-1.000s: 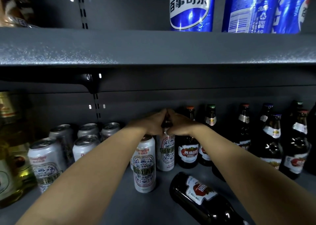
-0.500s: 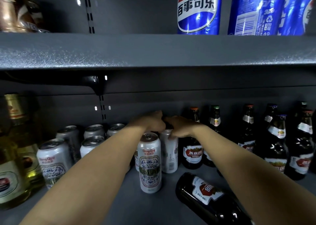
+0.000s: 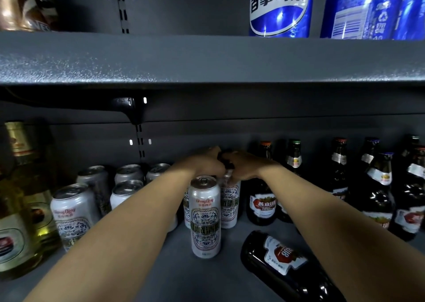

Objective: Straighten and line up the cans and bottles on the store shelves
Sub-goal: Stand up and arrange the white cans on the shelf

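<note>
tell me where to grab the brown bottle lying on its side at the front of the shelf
Grip the lying bottle round its wide labelled body, coming from above and the front. It lies flat on the shelf with open space over it; its neck runs out of view.

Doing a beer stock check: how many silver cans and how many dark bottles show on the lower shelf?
Silver cans: 8
Dark bottles: 8 (7 upright, 1 lying on its side)
Total: 16
This counts only what shows; the arms may hide more.
</note>
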A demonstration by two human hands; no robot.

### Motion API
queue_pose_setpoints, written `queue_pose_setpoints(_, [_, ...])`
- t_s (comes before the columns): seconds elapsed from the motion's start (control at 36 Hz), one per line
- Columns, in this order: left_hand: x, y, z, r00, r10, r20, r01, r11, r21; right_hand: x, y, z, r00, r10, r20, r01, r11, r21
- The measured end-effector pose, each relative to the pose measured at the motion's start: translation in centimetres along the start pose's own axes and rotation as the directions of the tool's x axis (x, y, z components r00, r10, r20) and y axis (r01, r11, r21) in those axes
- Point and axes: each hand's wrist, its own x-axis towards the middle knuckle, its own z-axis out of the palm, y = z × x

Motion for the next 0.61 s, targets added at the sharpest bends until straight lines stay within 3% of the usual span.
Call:
queue_pose_setpoints(0.39, [0.4, -0.6, 0.8, 0.983, 0.14, -0.116, -0.129, 0.987, 0.098, 1.7, 1.2, 0.3, 0.999, -0.037, -0.035, 0.035, 0.997, -0.063])
queue_pose_setpoints(0.61, [0.5, -1.0, 0.4, 0.98, 0.103, -0.169, -0.101, 0.995, 0.024, 1.6, 2.0, 0.7, 0.998, -0.015, -0.063, 0.014, 1.0, -0.022])
